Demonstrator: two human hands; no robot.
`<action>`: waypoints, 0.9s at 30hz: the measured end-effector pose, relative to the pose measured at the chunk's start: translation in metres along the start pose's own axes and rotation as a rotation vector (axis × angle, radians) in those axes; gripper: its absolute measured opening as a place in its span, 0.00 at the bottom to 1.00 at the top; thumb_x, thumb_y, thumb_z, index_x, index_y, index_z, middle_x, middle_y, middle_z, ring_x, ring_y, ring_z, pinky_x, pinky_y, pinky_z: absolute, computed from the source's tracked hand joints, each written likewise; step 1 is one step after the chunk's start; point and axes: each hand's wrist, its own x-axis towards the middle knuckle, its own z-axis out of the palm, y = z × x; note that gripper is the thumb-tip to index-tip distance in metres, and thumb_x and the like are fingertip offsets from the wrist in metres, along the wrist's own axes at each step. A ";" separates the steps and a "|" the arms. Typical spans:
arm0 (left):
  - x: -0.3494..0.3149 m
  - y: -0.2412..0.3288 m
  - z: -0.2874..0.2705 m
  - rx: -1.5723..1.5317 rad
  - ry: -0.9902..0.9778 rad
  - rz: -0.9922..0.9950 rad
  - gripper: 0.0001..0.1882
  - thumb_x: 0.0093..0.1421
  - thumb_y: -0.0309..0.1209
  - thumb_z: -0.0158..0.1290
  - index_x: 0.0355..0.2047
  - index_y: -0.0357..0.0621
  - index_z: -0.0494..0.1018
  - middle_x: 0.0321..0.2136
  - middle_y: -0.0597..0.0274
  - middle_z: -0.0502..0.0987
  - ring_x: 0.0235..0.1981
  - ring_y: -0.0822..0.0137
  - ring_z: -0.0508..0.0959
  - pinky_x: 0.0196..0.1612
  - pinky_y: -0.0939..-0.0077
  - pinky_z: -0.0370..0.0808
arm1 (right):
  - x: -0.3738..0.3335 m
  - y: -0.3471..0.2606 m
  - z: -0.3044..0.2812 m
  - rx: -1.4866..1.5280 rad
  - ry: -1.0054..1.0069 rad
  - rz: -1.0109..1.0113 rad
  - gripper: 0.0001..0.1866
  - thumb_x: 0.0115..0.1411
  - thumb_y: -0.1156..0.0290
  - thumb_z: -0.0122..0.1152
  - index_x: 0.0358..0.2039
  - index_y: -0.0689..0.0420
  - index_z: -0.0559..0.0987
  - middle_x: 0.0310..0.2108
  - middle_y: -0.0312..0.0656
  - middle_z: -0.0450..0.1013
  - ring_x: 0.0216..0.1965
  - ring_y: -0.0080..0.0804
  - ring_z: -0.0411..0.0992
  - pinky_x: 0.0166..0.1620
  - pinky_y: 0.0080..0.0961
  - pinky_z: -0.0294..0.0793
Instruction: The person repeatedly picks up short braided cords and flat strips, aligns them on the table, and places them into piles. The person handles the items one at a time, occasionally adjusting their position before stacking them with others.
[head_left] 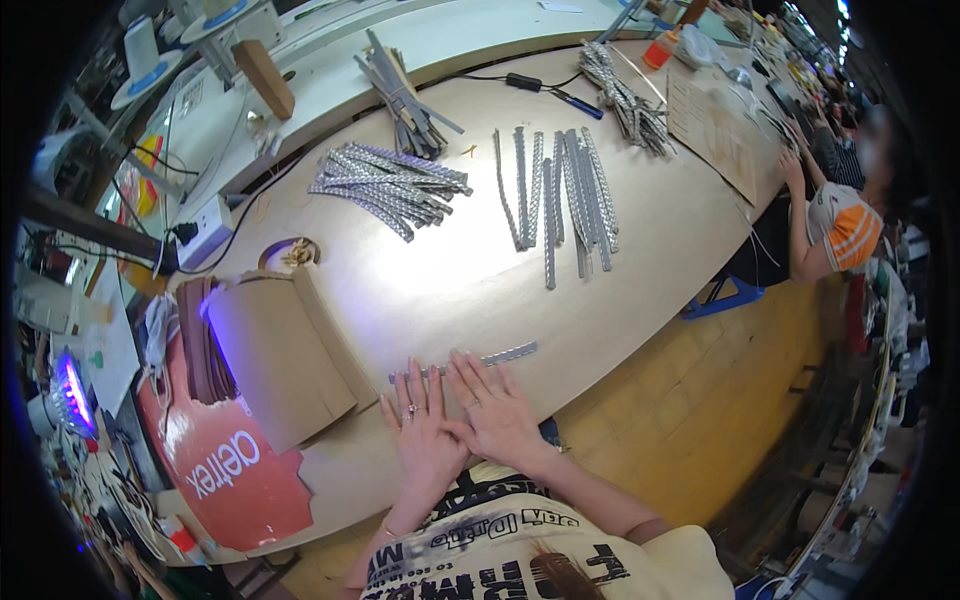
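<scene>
A narrow grey strip (515, 352) with a silvery pattern lies flat on the brown-covered table (420, 300), close to me. My left hand (425, 435) rests palm down with its fingers stretched out over the strip's left part. Beside it, my right hand (492, 412) lies flat as well, fingers extended across the strip's middle. The two thumbs meet or overlap. Past the right fingertips the strip's right end shows; the part under the fingers is hidden. Neither hand grips anything.
Beyond my hands lie a heap of braided silvery strips (385, 190), a spread row of strips (565, 195) and two more bundles. Brown card sheets (285, 360) sit left, over a red sheet (220, 470). At far right, a co-worker's sleeve (853, 235) shows.
</scene>
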 end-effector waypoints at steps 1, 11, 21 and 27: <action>-0.001 0.000 -0.001 -0.024 -0.003 -0.002 0.41 0.60 0.47 0.50 0.69 0.42 0.53 0.71 0.47 0.47 0.72 0.46 0.45 0.69 0.40 0.36 | -0.003 0.002 -0.004 0.036 -0.033 0.085 0.40 0.66 0.44 0.46 0.68 0.60 0.58 0.72 0.47 0.49 0.72 0.42 0.47 0.70 0.49 0.44; -0.001 0.000 -0.005 0.012 0.026 0.030 0.42 0.61 0.53 0.51 0.69 0.41 0.54 0.70 0.44 0.48 0.72 0.43 0.45 0.69 0.40 0.40 | -0.020 0.024 -0.007 -0.185 0.306 0.383 0.34 0.61 0.54 0.59 0.64 0.56 0.66 0.67 0.48 0.59 0.69 0.44 0.55 0.68 0.50 0.47; -0.009 -0.009 0.010 -0.216 0.342 0.015 0.45 0.55 0.40 0.63 0.66 0.37 0.53 0.68 0.28 0.40 0.70 0.31 0.40 0.67 0.35 0.38 | 0.028 0.037 -0.026 -0.127 0.181 -0.142 0.11 0.59 0.64 0.60 0.42 0.51 0.78 0.36 0.35 0.71 0.41 0.31 0.70 0.48 0.34 0.64; -0.011 -0.013 0.010 -0.278 0.399 0.022 0.38 0.56 0.37 0.60 0.65 0.40 0.58 0.67 0.25 0.41 0.69 0.29 0.42 0.67 0.35 0.41 | 0.046 0.063 -0.070 -0.055 0.477 0.043 0.08 0.61 0.70 0.58 0.41 0.52 0.79 0.37 0.35 0.74 0.41 0.30 0.72 0.49 0.35 0.63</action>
